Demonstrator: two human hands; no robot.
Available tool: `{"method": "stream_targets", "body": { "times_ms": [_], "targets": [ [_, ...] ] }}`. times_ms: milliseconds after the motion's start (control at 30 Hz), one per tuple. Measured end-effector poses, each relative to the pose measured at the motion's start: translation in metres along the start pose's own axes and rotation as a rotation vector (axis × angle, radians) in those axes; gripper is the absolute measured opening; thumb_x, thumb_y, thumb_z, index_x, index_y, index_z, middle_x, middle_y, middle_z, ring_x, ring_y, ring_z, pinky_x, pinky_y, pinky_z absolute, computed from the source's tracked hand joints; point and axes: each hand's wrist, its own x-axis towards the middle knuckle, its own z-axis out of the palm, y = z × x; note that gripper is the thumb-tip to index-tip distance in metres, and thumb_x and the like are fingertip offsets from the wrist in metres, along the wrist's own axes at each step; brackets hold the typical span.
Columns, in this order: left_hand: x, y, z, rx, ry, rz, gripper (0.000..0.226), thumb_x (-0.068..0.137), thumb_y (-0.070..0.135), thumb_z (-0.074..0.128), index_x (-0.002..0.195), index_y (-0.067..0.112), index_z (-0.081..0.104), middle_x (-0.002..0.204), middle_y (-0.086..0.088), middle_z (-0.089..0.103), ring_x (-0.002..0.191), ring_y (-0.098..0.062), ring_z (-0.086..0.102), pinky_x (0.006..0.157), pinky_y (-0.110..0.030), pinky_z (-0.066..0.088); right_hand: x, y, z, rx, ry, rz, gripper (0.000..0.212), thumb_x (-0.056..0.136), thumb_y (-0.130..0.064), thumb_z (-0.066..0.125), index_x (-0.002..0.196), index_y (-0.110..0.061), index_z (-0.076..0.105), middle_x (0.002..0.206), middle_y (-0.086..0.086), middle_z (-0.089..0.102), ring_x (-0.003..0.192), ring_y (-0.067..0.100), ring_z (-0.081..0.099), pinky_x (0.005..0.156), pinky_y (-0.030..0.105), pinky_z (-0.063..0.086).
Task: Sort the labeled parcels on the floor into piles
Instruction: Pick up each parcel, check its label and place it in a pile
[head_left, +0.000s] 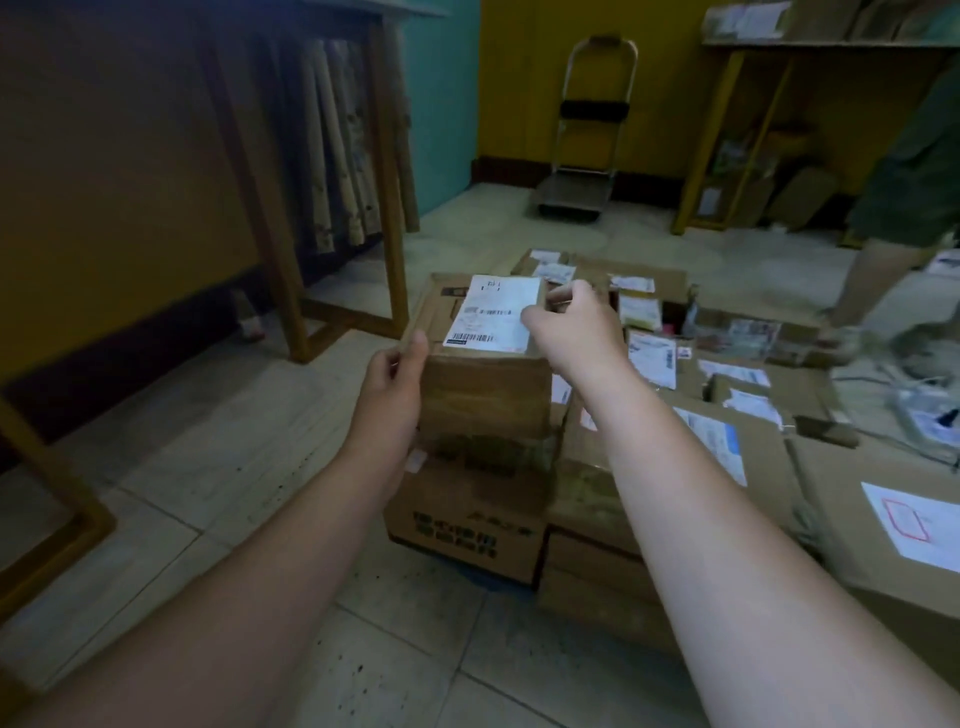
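Left grip (396, 371) curls round near-left corner of cardboard parcel (483, 374); right grip (563, 317) pinches its white label (493, 313). Parcel sits atop printed box (467, 525), labeled parcels (727, 395) spread right on floor (218, 467).

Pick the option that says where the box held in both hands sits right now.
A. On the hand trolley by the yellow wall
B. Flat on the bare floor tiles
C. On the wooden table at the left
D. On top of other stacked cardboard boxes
D: the labeled box, gripped by the left hand at its near left corner and by the right hand at its right edge, sits above a printed carton in the stack.
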Motion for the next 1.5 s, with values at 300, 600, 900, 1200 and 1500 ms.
{"method": "stream_targets", "body": {
  "times_ms": [300, 600, 900, 1200, 1500],
  "targets": [
    [0.087, 0.009, 0.062, 0.189, -0.139, 0.123, 0.022, 0.091, 0.064, 0.048, 0.081, 0.056, 0.066, 0.080, 0.036, 0.067, 0.080, 0.014, 0.062, 0.083, -0.025, 0.050, 0.092, 0.018, -0.023, 0.029, 0.022, 0.003, 0.036, 0.093, -0.028, 0.054, 0.129, -0.022, 0.059, 0.111, -0.006, 0.063, 0.081, 0.009, 0.060, 0.075, 0.034, 0.057],
    [0.127, -0.014, 0.097, 0.249, -0.157, 0.083, 0.021, 0.097, 0.053, 0.045, 0.102, 0.041, 0.062, 0.103, 0.016, 0.066, 0.095, -0.001, 0.061, 0.087, -0.034, 0.054, 0.133, 0.028, -0.027, -0.232, -0.088, 0.074, 0.037, 0.094, -0.031, 0.047, 0.123, -0.014, 0.063, 0.117, 0.006, 0.064, 0.089, 0.023, 0.061, 0.065, 0.030, 0.043],
    [0.119, -0.014, 0.083, 0.173, -0.132, 0.044, 0.072, 0.092, 0.053, 0.056, 0.150, 0.045, 0.014, 0.118, 0.008, 0.062, 0.084, -0.012, 0.073, 0.062, -0.027, 0.060, 0.135, 0.032, -0.012, -0.199, -0.228, 0.013, 0.055, 0.088, -0.009, 0.052, 0.139, -0.030, 0.049, 0.141, -0.001, 0.052, 0.113, 0.022, 0.059, 0.094, 0.041, 0.053],
    [0.135, -0.002, 0.089, -0.002, -0.116, -0.154, 0.034, 0.101, 0.030, 0.052, 0.123, 0.027, 0.026, 0.074, -0.020, 0.073, 0.066, -0.031, 0.074, 0.055, -0.034, 0.060, 0.141, 0.045, 0.007, -0.173, -0.098, 0.275, 0.060, 0.087, -0.023, 0.069, 0.138, -0.005, 0.045, 0.125, 0.010, 0.059, 0.103, 0.027, 0.060, 0.076, 0.031, 0.053],
    [0.143, -0.014, 0.102, -0.092, -0.185, -0.158, 0.020, 0.105, 0.021, 0.040, 0.116, 0.023, 0.024, 0.077, -0.021, 0.073, 0.067, -0.029, 0.074, 0.054, -0.031, 0.060, 0.146, 0.049, 0.021, -0.398, 0.011, 0.140, 0.033, 0.089, -0.005, 0.059, 0.121, -0.010, 0.062, 0.119, 0.010, 0.060, 0.095, 0.027, 0.054, 0.070, 0.026, 0.038]
  ]
}}
